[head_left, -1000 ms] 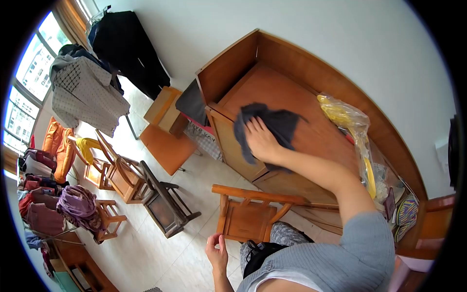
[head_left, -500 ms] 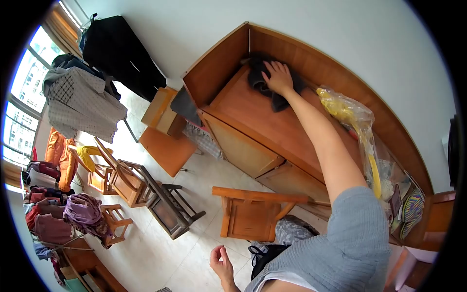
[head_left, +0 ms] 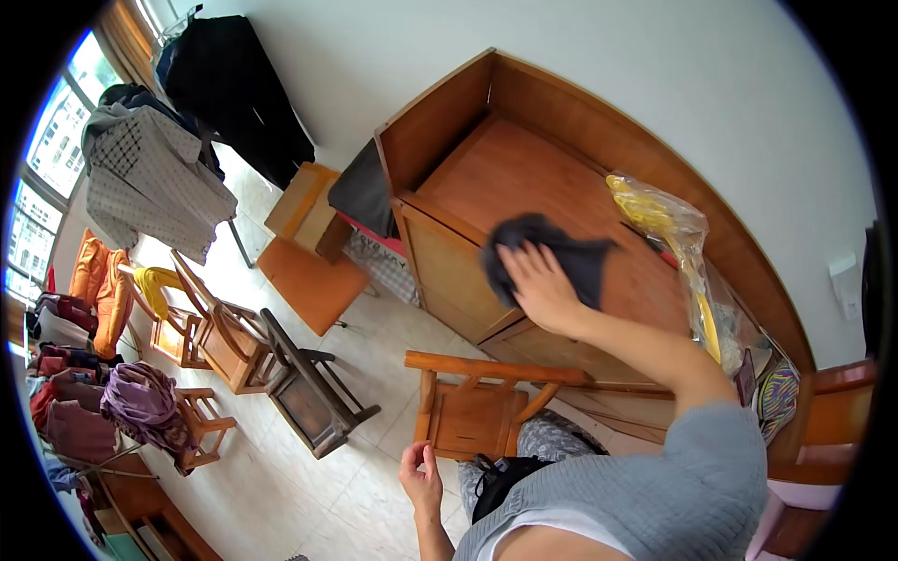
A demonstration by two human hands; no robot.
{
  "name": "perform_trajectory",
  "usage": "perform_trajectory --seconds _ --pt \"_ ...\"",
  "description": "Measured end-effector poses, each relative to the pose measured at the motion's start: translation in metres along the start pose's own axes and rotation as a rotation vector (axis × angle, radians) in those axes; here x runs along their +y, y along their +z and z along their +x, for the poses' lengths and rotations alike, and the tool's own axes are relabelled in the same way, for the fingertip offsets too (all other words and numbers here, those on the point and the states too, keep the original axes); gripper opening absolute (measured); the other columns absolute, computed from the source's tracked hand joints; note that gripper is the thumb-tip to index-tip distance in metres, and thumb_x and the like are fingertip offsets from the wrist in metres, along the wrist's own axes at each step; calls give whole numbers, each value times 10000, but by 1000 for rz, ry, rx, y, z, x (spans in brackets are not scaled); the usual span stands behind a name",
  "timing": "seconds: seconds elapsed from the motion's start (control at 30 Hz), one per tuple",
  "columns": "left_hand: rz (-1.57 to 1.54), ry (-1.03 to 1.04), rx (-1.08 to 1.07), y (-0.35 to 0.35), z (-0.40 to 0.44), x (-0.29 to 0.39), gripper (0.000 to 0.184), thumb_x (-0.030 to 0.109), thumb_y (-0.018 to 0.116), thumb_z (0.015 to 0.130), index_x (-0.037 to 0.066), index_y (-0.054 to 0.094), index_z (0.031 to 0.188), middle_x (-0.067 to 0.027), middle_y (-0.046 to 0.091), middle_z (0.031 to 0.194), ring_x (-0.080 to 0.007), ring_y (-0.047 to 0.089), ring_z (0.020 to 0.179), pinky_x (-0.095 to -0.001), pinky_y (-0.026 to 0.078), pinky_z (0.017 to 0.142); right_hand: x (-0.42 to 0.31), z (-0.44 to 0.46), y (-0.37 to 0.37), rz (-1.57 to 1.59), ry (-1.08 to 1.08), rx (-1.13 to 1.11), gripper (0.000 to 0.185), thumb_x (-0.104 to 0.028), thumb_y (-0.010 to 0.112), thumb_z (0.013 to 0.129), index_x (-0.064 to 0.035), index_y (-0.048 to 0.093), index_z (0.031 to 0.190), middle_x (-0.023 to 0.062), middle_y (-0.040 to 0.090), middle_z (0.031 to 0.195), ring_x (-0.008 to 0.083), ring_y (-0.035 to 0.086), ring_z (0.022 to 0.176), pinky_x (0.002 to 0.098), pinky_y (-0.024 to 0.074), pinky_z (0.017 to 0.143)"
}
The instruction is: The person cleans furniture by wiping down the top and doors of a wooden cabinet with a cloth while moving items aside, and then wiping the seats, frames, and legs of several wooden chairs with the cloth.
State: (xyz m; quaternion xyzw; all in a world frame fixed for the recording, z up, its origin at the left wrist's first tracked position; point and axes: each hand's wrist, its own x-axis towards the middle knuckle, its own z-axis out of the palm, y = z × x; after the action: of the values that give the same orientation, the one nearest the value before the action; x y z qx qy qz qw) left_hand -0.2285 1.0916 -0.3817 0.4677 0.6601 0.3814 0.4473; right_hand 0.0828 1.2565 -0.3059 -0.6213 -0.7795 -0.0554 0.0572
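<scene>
My right hand (head_left: 538, 287) lies over a dark grey cloth (head_left: 535, 234) at the front edge of the wooden cabinet top (head_left: 524, 164). Its fingers press onto the cloth and hold it against the wood; the cloth is slightly blurred, and one corner trails to the right. My left hand (head_left: 421, 479) hangs low, near the seat of a wooden chair (head_left: 472, 421). Its fingers are loosely bent, the thumb stands apart, and nothing shows in it.
A clear plastic bag with something yellow (head_left: 655, 210) lies along the cabinet's right side, by striped fabric (head_left: 779, 397). Several chairs, including a dark one (head_left: 313, 397), stand on the tiled floor (head_left: 360, 496). Clothes (head_left: 150, 173) hang at the left, and a cardboard box (head_left: 304, 210) rests behind.
My right hand has drawn the cloth from the cabinet top's back corner to its front edge. My left hand has shifted slightly up, staying loosely bent.
</scene>
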Motion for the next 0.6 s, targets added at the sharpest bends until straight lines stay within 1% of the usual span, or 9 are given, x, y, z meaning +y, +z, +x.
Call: perform_trajectory --seconds 0.1,0.23,0.37,0.4,0.43,0.47,0.53,0.57,0.6 --pt "40 -84 -13 -1 -9 6 113 105 560 878 0 601 878 -48 606 754 -108 565 697 -233 458 662 -18 88 23 -108 -154 159 686 -107 533 737 28 251 1347 201 429 1222 381 386 1184 520 293 974" --pt "55 -64 57 -2 -19 -2 116 110 556 882 2 600 885 -41 606 748 -103 561 693 -227 455 656 -44 175 61 -110 -8 303 546 -135 466 783 75 347 1273 245 464 1194 384 387 1191 519 295 986" --pt "99 -18 36 3 -6 -17 165 139 543 896 -18 589 873 -43 598 734 -97 537 682 -229 447 645 -24 140 54 -30 -96 278 510 -128 470 786 64 380 1250 239 477 1167 369 407 1163 480 317 978" --pt "4 -37 3 9 4 -17 171 144 544 897 -20 584 873 -34 584 717 -91 512 667 -224 434 624 -21 111 20 133 -83 106 533 -126 536 757 48 396 1241 243 479 1154 364 412 1157 443 333 966" --pt "-148 -78 6 23 17 -27 171 140 540 898 -25 579 874 -15 555 680 -84 491 663 -213 418 614 -9 83 20 164 -104 126 607 -157 618 728 22 383 1257 248 471 1164 363 407 1160 427 336 957" --pt "-184 -165 -54 34 32 -49 182 147 538 900 -33 568 906 -43 571 779 -97 518 703 -219 428 634 1 50 14 183 -60 162 677 -200 667 718 -6 352 1285 253 459 1193 368 387 1183 427 324 977" --pt "370 145 -88 66 57 -84 325 120 651 769 -37 522 1023 -217 533 1058 -335 543 934 -397 443 802 18 -10 -4 204 18 7 687 -228 632 776 -15 289 1332 263 424 1237 389 347 1220 440 286 1018" --pt "489 288 -160 78 62 -54 466 125 682 702 -33 484 1094 -253 525 1079 -409 477 1034 -449 397 884 25 -34 -15 210 49 -37 687 -235 624 784 -2 283 1333 261 416 1247 391 341 1228 441 272 1033" --pt "498 474 -211 99 82 -76 557 126 660 708 -14 438 1199 -231 468 1205 -402 434 1107 -434 359 949 33 -57 -19 180 70 -33 692 -238 619 791 -4 270 1342 262 407 1258 388 332 1237 438 264 1040"
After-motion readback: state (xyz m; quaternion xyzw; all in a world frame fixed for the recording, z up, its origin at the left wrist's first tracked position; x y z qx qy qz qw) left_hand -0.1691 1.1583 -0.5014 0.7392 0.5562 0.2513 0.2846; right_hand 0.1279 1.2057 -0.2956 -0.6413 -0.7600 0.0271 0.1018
